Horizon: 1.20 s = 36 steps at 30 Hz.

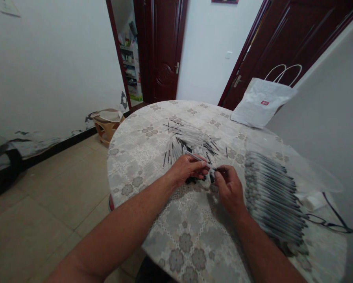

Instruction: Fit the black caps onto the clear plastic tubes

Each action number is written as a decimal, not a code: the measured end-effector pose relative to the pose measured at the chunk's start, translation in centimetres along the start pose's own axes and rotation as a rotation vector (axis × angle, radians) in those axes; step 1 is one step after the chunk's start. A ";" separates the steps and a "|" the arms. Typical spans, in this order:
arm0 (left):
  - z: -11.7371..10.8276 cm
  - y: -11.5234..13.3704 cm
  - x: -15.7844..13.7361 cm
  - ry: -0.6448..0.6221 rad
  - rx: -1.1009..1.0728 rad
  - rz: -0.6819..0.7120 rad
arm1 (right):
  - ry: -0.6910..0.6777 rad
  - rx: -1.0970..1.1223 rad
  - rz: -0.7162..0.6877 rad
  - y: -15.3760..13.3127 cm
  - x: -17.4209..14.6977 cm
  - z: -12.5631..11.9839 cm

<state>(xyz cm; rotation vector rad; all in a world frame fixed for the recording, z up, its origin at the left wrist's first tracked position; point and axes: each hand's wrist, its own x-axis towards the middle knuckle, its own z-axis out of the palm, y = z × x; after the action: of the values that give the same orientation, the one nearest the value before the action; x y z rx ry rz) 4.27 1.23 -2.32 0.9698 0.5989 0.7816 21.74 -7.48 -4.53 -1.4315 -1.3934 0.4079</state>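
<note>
A slim grey-white pen [194, 156] slants between my hands above the table. My left hand [188, 169] is closed around its barrel, thumb on top. At the pen's lower right end, the thumb and fingers of my right hand [230, 186] pinch together; any small part inside that pinch is hidden. Just beyond my hands lies a loose heap of thin white and black-tipped pen parts [191, 135]. Small black pieces [195, 180] lie under my left hand, partly covered by it. To the right of my right hand, many similar pens [272, 192] are stacked in a neat pile.
A patterned cloth covers the round table [135, 157]. Eyeglasses [329, 224] rest at the right beside the stacked pens, near clear plastic sheeting [309, 169]. A white paper bag [261, 102] stands at the back right. A stool [105, 125] is on the floor to the left.
</note>
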 end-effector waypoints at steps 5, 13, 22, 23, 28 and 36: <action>0.1 0.1 -0.1 -0.006 0.020 -0.009 | -0.046 -0.082 0.018 -0.4 0.2 0.1; 0.0 0.3 -0.1 -0.001 0.053 0.023 | -0.024 -0.009 0.010 -0.5 0.4 0.0; 0.0 0.2 0.0 -0.009 0.073 0.000 | -0.096 -0.070 -0.032 -1.2 0.4 -0.1; 0.0 0.2 0.0 -0.009 0.071 -0.005 | -0.102 -0.057 -0.026 -1.2 0.4 -0.2; 0.0 0.2 0.1 0.019 0.075 0.014 | -0.041 -0.022 -0.026 -0.9 0.4 -0.2; 0.2 0.3 -0.1 0.002 0.080 0.006 | -0.058 -0.115 -0.045 -1.1 0.5 -0.2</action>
<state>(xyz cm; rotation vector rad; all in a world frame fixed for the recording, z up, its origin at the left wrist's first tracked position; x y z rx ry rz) 4.29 1.11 -1.98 1.0444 0.6334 0.7688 21.47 -7.39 -3.30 -1.4884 -1.5135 0.3476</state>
